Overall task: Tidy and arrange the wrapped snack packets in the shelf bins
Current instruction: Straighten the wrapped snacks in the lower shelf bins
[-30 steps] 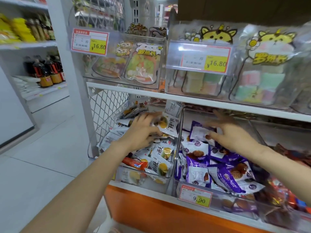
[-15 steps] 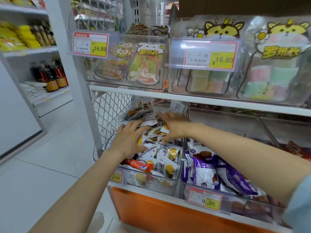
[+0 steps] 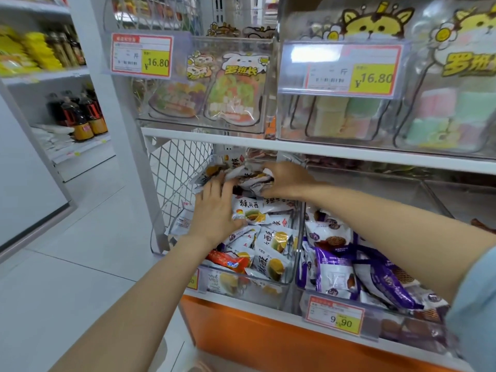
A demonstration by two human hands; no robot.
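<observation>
Where the two hands meet at the back of the clear bin (image 3: 279, 294), the right hand (image 3: 288, 181) has its fingers curled round a clump of crumpled packets (image 3: 253, 181) and grips them just under the shelf board (image 3: 349, 154). The left hand (image 3: 214, 213) lies just left of and below that grip, palm down with its fingers stretched out flat. It presses on the heap of white packets (image 3: 271, 245) and holds nothing, and its fingertips reach the left edge of the clump. The heap fills the bin from the grip down to the front wall, the packets lying at all angles. An orange packet (image 3: 230, 260) sits among them below the left wrist. Left of the left hand stands the wire mesh (image 3: 174, 183) at the end of the shelf. To the right of the grip and lower, under the right forearm, purple packets (image 3: 335, 264) fill the next bin, which carries a price tag (image 3: 335, 318) reading 9.90 on its front. Above the grip, over the shelf board, bags of sweets (image 3: 236, 87) stand upright in clear boxes.
</observation>
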